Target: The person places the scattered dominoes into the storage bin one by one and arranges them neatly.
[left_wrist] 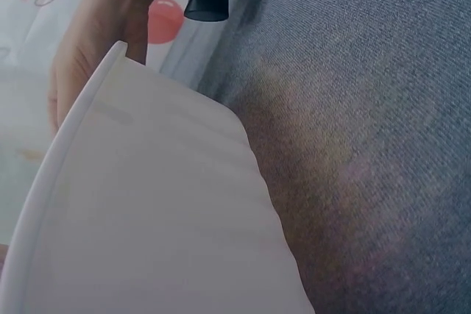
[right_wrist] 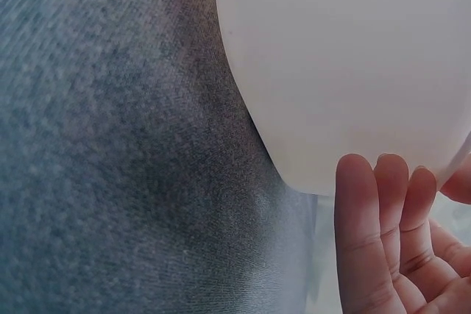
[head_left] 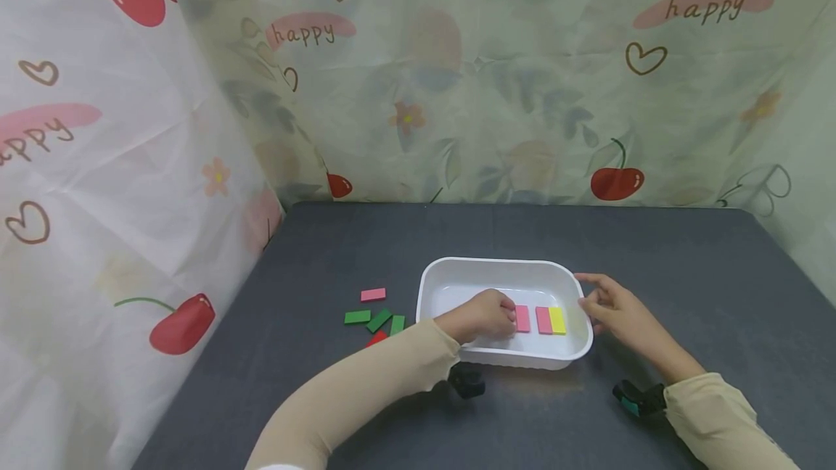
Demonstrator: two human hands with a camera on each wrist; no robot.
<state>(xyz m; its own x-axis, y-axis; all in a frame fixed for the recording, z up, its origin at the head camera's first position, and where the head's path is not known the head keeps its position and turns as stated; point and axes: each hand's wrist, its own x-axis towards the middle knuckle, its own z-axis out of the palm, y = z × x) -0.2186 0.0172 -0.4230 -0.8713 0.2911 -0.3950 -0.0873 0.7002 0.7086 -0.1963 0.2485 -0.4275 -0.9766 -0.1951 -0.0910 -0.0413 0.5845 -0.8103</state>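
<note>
A white tray (head_left: 496,360) stands on the table. My left hand (head_left: 488,314) is inside it, fingers curled and tips down at its floor, beside a pink tile (head_left: 522,319). Whether those fingers pinch a tile is hidden. Further right in the tray, another pink tile (head_left: 543,320) lies against a yellow tile (head_left: 557,321). At the tray's right end my right hand (head_left: 614,310) holds the rim, with a thumb and finger at the edge. In the right wrist view, its other fingers (right_wrist: 358,218) touch the outer wall. The left wrist view shows mainly the tray's outer side (left_wrist: 162,182).
Left of the tray lie a pink tile (head_left: 373,295), several green tiles (head_left: 357,318) and a red tile (head_left: 376,339), partly behind the left sleeve (head_left: 366,376). The dark table (head_left: 353,238) meets printed curtains (head_left: 496,93) at the back and left.
</note>
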